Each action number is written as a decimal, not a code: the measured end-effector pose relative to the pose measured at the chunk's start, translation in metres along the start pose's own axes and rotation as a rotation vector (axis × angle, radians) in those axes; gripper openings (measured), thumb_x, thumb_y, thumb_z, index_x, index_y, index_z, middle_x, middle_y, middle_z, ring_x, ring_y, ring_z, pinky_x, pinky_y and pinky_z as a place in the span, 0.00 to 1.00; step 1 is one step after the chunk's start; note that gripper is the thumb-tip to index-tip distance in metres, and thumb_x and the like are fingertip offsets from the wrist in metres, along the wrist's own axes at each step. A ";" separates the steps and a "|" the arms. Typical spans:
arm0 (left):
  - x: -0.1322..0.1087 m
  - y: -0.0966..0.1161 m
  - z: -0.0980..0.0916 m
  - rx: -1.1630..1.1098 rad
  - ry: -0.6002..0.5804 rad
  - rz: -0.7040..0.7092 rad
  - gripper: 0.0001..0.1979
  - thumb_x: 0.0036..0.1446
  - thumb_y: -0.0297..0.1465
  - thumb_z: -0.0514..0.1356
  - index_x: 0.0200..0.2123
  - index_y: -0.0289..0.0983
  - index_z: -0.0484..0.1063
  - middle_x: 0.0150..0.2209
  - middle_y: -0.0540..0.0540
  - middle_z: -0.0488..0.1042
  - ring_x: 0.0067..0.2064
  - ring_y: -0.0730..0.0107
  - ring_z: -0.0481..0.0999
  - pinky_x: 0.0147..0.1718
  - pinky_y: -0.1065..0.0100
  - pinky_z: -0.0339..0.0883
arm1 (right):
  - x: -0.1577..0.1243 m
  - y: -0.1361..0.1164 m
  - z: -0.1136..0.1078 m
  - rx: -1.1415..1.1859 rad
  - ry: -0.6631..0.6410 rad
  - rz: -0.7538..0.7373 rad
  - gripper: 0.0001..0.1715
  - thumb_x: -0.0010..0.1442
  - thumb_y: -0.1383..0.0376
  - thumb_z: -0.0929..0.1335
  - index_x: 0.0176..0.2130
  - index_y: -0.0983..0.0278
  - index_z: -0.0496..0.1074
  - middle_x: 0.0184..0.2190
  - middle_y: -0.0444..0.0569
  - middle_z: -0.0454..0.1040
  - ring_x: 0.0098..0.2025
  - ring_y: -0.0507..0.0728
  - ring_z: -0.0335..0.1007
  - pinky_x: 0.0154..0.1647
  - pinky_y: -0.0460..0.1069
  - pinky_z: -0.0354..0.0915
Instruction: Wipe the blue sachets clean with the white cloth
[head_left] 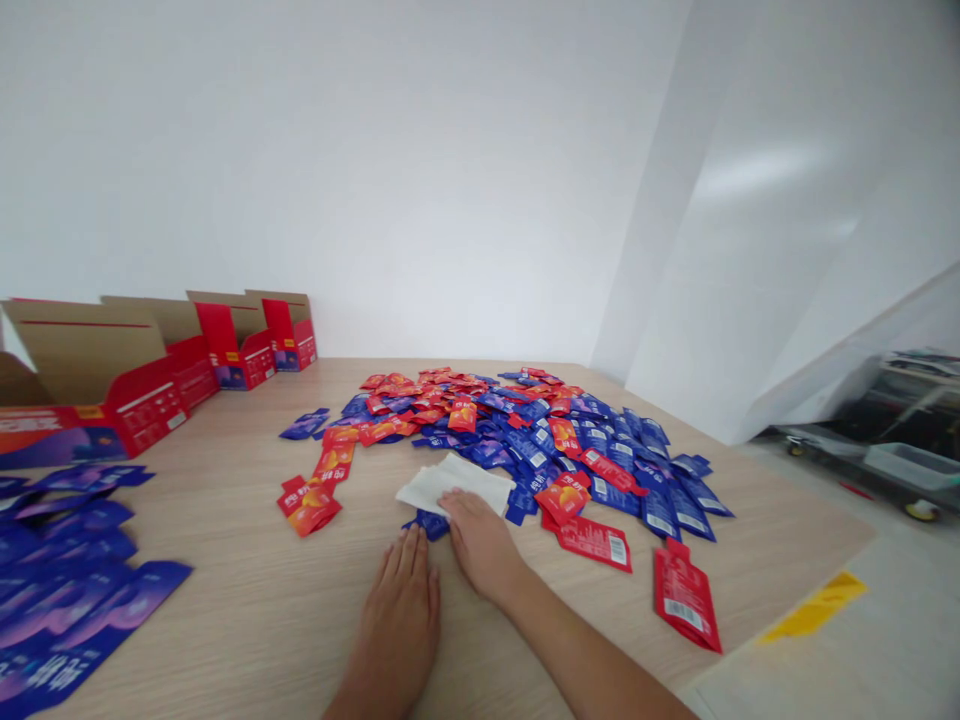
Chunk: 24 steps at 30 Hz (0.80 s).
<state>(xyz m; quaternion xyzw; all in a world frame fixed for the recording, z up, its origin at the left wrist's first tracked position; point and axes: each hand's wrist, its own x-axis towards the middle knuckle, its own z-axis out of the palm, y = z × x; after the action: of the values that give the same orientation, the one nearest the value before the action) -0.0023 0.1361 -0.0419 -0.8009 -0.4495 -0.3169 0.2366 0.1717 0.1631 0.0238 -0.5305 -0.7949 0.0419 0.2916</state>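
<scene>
Cloth (429, 482), pale, lies at the near edge of a mixed pile of red and blue pouches (532, 440) on the table (247, 600), with a blue pouch (433, 523) showing at its near edge. Right hand (484, 545): fingers on the cloth's near side; cannot tell whether they pinch it. Left hand (403, 600): extended, fingers together, fingertips just beside that blue pouch. Open cartons (146, 420) stand at left, beyond a row of blue pouches (82, 610).
</scene>
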 end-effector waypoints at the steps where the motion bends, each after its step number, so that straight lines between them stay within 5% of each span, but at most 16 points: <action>1: -0.001 0.000 0.001 -0.002 0.000 -0.004 0.25 0.69 0.28 0.50 0.66 0.27 0.67 0.62 0.31 0.77 0.65 0.53 0.76 0.63 0.50 0.73 | -0.001 0.006 -0.003 -0.011 0.014 0.036 0.28 0.71 0.74 0.60 0.65 0.66 0.74 0.65 0.58 0.76 0.70 0.62 0.68 0.74 0.61 0.61; 6: -0.002 0.002 0.003 -0.023 -0.001 -0.021 0.30 0.70 0.30 0.50 0.73 0.30 0.57 0.64 0.32 0.76 0.67 0.54 0.74 0.64 0.49 0.72 | -0.003 0.011 -0.009 -0.038 0.067 0.132 0.29 0.73 0.73 0.57 0.66 0.72 0.72 0.65 0.67 0.74 0.70 0.67 0.69 0.72 0.65 0.63; 13: -0.002 0.001 0.003 -0.034 0.000 -0.019 0.27 0.69 0.26 0.48 0.69 0.32 0.64 0.62 0.33 0.78 0.64 0.54 0.77 0.61 0.49 0.75 | 0.002 -0.018 0.000 0.039 -0.035 -0.098 0.25 0.71 0.73 0.63 0.62 0.59 0.76 0.64 0.49 0.78 0.69 0.55 0.70 0.73 0.54 0.62; 24: 0.002 0.005 -0.004 -0.042 -0.030 -0.050 0.24 0.70 0.28 0.49 0.64 0.27 0.69 0.62 0.30 0.77 0.65 0.52 0.75 0.63 0.48 0.72 | -0.002 0.001 -0.007 -0.011 0.039 0.038 0.28 0.72 0.75 0.59 0.64 0.66 0.74 0.64 0.61 0.76 0.70 0.64 0.69 0.72 0.64 0.63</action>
<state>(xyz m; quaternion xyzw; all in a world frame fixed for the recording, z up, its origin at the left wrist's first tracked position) 0.0018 0.1326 -0.0383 -0.7988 -0.4662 -0.3204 0.2049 0.1771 0.1603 0.0286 -0.5477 -0.7791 0.0324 0.3033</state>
